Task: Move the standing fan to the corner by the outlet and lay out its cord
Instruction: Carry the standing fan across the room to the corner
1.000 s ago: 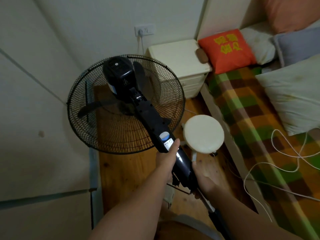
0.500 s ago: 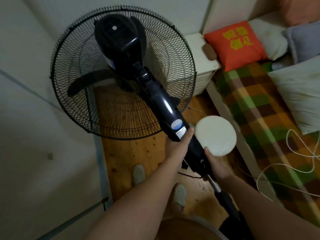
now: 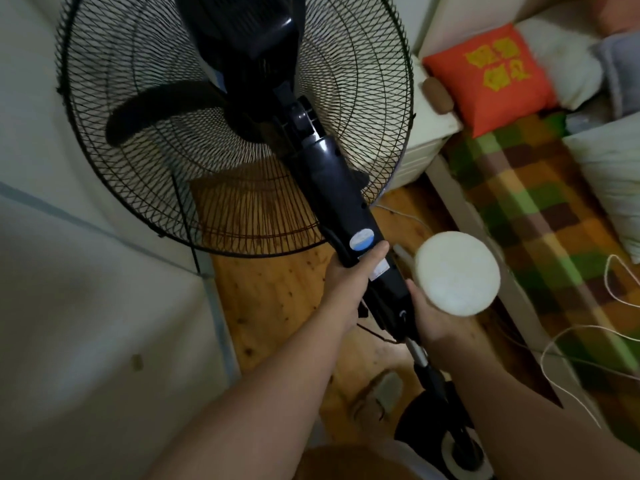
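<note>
The black standing fan [image 3: 325,188] fills the upper middle of the head view, its wire cage [image 3: 145,161] close to the camera and its pole slanting down to a round base [image 3: 446,441] at the bottom. My left hand [image 3: 349,275] is wrapped around the control column just below a blue sticker. My right hand [image 3: 429,317] grips the same column lower down, on its right side. A thin black cord [image 3: 374,332] hangs from the column under my hands. The wall outlet is hidden behind the fan.
A round white stool [image 3: 457,273] stands just right of the fan. A white bedside cabinet [image 3: 420,133] sits behind the cage. The bed [image 3: 540,216] with a checked blanket, an orange pillow [image 3: 491,74] and a loose white cable [image 3: 571,337] runs along the right. White walls close the left.
The fan head has come much closer and higher in view, now covering the outlet and most of the cabinet. Both hands keep their grip on the column. The base has come into sight.
</note>
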{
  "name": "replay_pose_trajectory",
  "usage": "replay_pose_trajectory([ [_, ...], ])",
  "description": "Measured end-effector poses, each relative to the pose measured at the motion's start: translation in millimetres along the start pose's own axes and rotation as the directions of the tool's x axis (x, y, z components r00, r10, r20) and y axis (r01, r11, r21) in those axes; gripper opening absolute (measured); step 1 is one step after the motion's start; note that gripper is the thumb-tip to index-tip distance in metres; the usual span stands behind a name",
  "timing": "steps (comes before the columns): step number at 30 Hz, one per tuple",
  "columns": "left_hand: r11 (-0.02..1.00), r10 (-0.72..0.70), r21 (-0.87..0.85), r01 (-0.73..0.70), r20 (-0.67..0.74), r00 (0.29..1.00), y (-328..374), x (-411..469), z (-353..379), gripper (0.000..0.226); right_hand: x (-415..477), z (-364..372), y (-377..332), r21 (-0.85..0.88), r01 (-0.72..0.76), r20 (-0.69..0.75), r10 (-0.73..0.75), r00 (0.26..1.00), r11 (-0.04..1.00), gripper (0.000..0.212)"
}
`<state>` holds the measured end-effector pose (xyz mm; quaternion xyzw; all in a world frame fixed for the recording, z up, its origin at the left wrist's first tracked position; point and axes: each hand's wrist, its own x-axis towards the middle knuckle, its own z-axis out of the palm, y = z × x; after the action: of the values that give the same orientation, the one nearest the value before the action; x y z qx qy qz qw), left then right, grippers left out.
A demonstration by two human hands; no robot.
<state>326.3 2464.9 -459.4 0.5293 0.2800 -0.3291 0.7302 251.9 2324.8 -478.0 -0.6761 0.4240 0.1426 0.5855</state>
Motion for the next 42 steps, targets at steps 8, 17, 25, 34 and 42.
replay_pose_trajectory([
  [8,0.999,0.035,-0.022,-0.036,-0.069,0.997,10.8,13.4,-16.4,0.071,29.9,33.0,20.0,0.06,-0.03,0.051,0.027,0.998,0.998,0.04],
  [17,0.984,0.175,-0.004,-0.178,-0.144,0.974,30.4,7.1,-29.5,0.064,23.7,63.2,-8.8,-0.022,-0.076,0.25,0.079,0.965,0.997,0.051],
  [25,0.923,0.384,0.065,-0.379,-0.125,0.915,55.3,-8.2,-27.5,0.05,26.0,80.8,-36.2,0.047,-0.031,0.26,0.018,0.965,0.998,0.047],
  [34,0.879,0.471,0.123,-0.461,-0.079,0.878,80.2,-6.3,-27.0,0.041,44.6,103.8,-58.0,0.23,0.022,0.306,-0.094,0.947,0.973,0.044],
  [42,0.816,0.565,0.192,-0.545,-0.065,0.823,109.4,5.8,-27.2,0.042,59.1,131.5,-89.3,0.399,-0.043,0.324,-0.097,0.941,0.916,0.044],
])
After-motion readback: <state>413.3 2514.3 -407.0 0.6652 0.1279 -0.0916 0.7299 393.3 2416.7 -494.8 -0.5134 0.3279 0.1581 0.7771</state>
